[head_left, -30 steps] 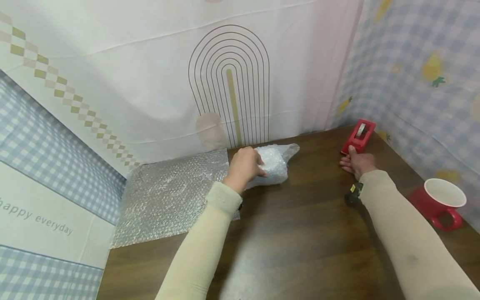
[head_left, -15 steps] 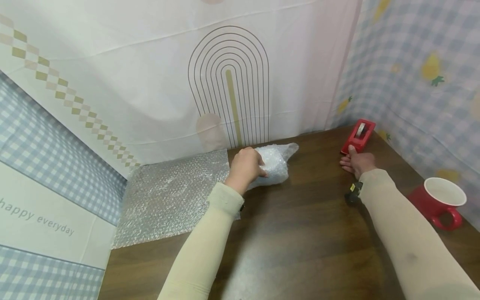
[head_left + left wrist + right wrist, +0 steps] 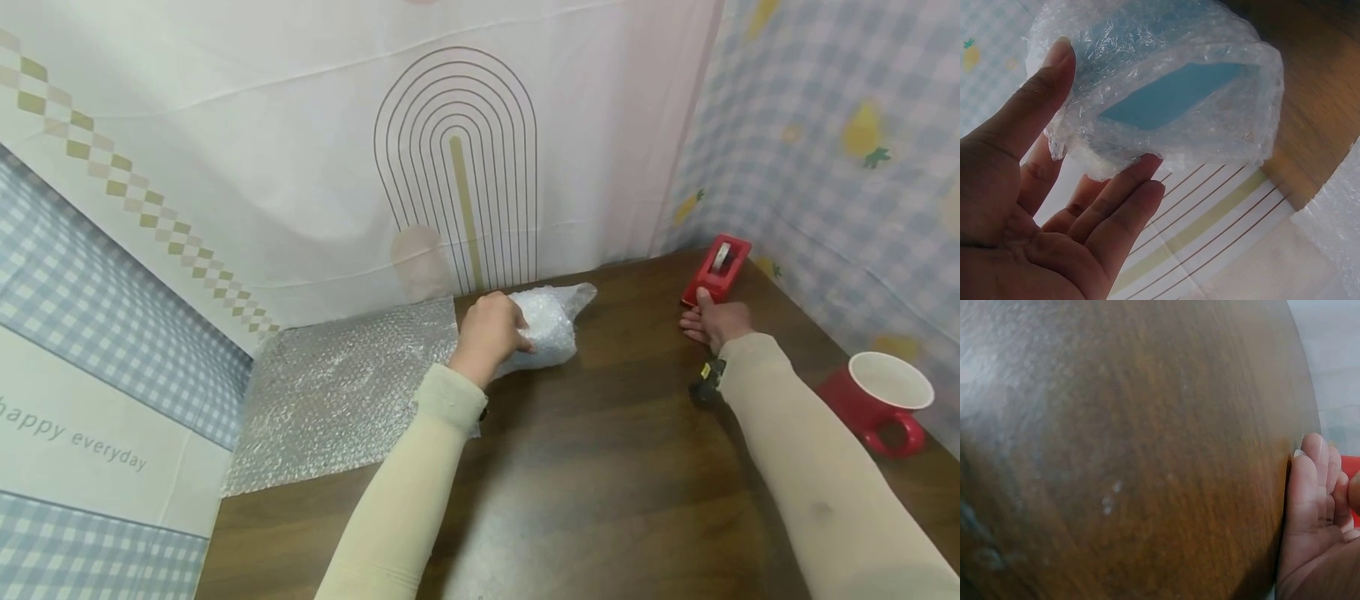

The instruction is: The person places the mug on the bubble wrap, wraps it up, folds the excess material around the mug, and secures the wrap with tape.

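A bundle of bubble wrap (image 3: 551, 329) lies on the table near the back edge. My left hand (image 3: 487, 333) grips its left end, with the thumb on one side and the fingers on the other. Through the bundle's open end in the left wrist view, something light blue (image 3: 1172, 94) shows inside; its kind is hidden. My right hand (image 3: 716, 323) holds the near end of a red tape dispenser (image 3: 720, 267), thumb on top and fingers beside it. Only part of that grip shows in the right wrist view, at the right edge.
A flat sheet of bubble wrap (image 3: 345, 392) covers the table's back left. To the right of my right forearm stands a red mug (image 3: 851, 400) with a white inside. Patterned cloths (image 3: 585, 142) hang behind and at both sides of the wooden table (image 3: 600, 500).
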`<act>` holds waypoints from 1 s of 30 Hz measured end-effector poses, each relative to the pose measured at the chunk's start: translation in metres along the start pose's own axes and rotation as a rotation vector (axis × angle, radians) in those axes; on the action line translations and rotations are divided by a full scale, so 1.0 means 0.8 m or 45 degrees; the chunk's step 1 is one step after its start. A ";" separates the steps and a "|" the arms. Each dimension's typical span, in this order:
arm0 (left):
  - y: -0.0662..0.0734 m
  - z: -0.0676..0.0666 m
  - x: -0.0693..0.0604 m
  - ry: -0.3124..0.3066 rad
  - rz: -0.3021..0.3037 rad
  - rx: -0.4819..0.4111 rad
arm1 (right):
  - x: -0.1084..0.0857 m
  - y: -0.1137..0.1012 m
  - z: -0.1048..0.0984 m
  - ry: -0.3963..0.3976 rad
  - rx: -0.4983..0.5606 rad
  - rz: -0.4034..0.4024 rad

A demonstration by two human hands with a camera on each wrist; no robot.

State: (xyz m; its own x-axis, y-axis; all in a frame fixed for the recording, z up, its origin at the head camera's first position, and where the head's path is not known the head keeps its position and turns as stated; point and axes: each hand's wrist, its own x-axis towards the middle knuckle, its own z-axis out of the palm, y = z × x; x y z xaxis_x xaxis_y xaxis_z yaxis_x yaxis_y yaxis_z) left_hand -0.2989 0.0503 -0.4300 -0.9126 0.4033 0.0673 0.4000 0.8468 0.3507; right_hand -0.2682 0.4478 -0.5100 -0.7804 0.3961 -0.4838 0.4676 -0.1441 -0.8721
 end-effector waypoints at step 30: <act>-0.005 0.007 -0.007 -0.005 0.034 -0.076 | -0.031 -0.016 0.055 -0.297 -0.396 -0.276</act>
State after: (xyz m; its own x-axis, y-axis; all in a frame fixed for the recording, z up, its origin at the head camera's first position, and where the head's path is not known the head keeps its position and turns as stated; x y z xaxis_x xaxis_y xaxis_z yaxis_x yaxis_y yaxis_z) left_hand -0.2954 0.0466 -0.4371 -0.9014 0.4266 0.0735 0.4181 0.8138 0.4037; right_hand -0.2730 0.3998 -0.4899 -0.9301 0.1670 -0.3271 0.3581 0.2138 -0.9089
